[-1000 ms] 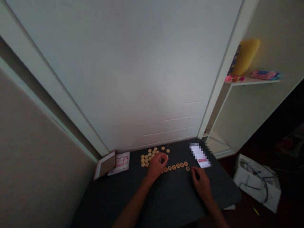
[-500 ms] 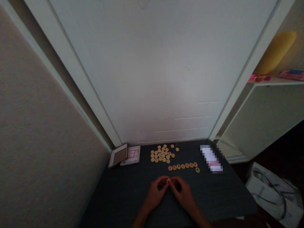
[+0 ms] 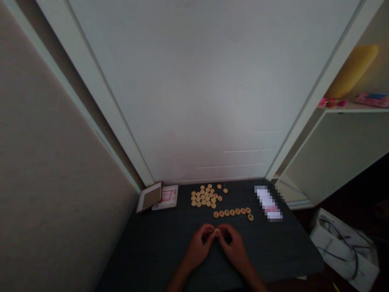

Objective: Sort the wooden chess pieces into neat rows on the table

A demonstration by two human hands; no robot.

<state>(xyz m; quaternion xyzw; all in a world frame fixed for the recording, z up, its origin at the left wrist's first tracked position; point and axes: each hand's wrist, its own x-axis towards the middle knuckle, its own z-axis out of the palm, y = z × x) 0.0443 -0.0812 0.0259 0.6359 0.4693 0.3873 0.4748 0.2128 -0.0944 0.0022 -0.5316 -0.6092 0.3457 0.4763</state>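
Observation:
Between the fingertips of both hands is a small round wooden piece, a Chinese chess piece (image 3: 216,230), held above the dark table. My left hand (image 3: 199,243) pinches it from the left, and my right hand (image 3: 231,242) pinches it from the right. The fingers cover most of it. Just beyond my hands runs a row of several chess pieces (image 3: 232,212) with characters facing up. One more chess piece (image 3: 251,217) sits below the row's right end. Farther back lies a loose cluster of chess pieces (image 3: 203,196), mostly blank side up.
At the table's (image 3: 152,247) back left, a brown-and-white box part (image 3: 152,198) leans over a white case with red lines (image 3: 169,197). A pixelated pale object (image 3: 269,203) lies at the right. A white wall panel (image 3: 194,101) stands behind; a white box with cables (image 3: 343,247) is at lower right.
Both hands stay together around the piece, with only a slight shift of the fingers. The whole view has moved a little; the pieces on the table keep their arrangement.

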